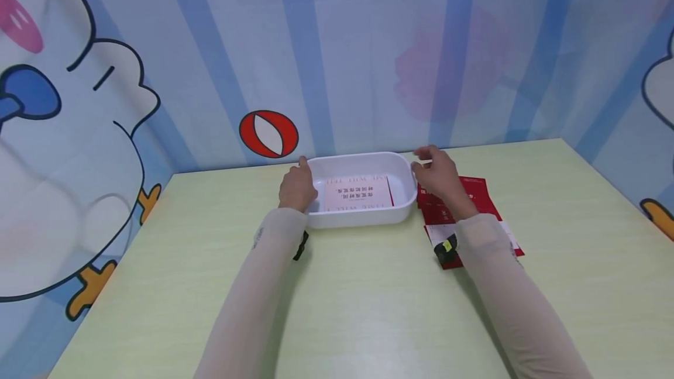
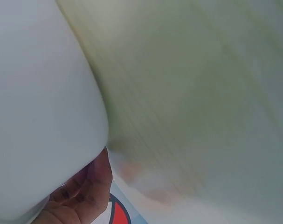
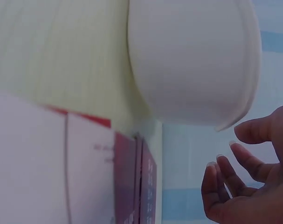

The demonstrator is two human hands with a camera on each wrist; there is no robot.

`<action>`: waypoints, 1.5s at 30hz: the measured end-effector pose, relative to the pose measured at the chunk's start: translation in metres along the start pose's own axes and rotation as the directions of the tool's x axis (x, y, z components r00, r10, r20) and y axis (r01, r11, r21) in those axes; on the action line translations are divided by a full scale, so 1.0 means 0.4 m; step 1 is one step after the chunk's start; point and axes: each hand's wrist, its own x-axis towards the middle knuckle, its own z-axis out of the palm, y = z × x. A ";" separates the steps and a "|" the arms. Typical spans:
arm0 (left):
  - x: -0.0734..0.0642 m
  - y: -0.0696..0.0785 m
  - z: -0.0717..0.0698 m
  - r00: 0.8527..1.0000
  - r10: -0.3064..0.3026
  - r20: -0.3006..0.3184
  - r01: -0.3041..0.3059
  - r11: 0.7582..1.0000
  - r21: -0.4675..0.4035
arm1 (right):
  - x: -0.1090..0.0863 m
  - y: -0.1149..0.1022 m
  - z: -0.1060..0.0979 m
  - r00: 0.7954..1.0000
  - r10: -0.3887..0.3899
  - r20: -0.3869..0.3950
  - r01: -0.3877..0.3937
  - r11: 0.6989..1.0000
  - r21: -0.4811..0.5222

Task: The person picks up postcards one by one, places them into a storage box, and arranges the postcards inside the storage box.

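A white plastic tub (image 1: 363,218) with rounded corners stands at the back of the table. Inside it lies a pale pink printed card (image 1: 355,193) with a dark red edge on its right. My left hand (image 1: 298,187) grips the tub's left end; in the left wrist view its fingers (image 2: 97,186) bend against the tub's outer wall. At the right end, my right hand (image 1: 438,175) hovers by the rim with fingers spread and loosely bent. The right wrist view shows a small gap between its thumb and the rim, with nothing held.
Several red and white booklets (image 1: 476,192) lie overlapping right of the tub, under my right forearm. A wall sheet (image 1: 358,63) with blue stripes and cartoon figures rises behind the table (image 1: 358,297). Black straps show at both wrists.
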 end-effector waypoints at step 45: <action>-0.008 0.001 -0.002 1.000 0.019 0.000 -0.019 1.000 -0.009 | 0.008 0.128 -0.139 0.984 0.163 0.070 -0.124 0.917 -0.380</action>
